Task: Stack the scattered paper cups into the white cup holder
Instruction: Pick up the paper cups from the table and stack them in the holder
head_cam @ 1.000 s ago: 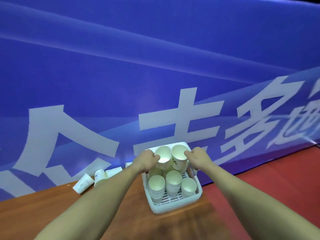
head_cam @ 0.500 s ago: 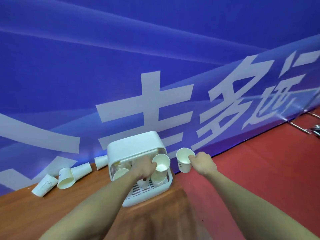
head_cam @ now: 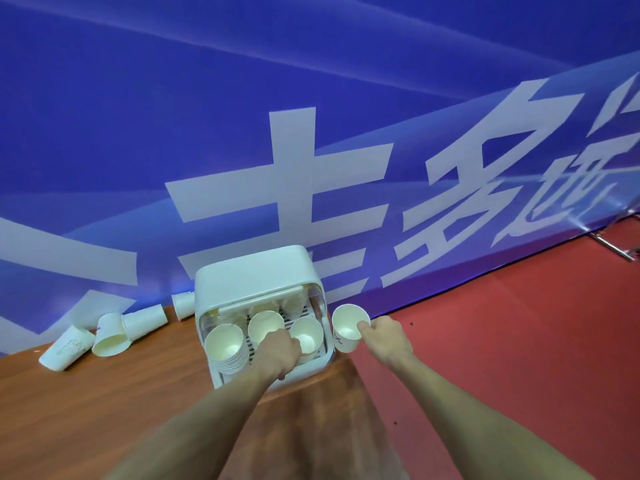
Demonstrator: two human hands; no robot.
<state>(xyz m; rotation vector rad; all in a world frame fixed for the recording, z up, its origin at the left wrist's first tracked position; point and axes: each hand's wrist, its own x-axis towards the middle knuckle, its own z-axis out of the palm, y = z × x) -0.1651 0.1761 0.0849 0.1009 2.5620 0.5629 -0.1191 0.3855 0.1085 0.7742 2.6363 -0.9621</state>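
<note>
The white cup holder (head_cam: 254,277) stands on the wooden table with its front open and stacks of paper cups (head_cam: 225,344) inside. My left hand (head_cam: 278,351) reaches into it and pinches the rim of the cup on the front right stack (head_cam: 308,336). My right hand (head_cam: 384,336) holds a single paper cup (head_cam: 348,327) by its rim just right of the holder, off the table's edge. Several loose cups (head_cam: 110,334) lie on their sides on the table at the left.
The wooden table (head_cam: 86,410) ends just right of the holder, with red floor (head_cam: 519,341) beyond. A blue banner (head_cam: 311,133) with white characters stands close behind the table. A metal bar (head_cam: 613,245) lies on the floor at far right.
My left hand has set its cup down onto the front right stack inside the holder. My right hand still holds its cup beside the holder. The view has moved closer.
</note>
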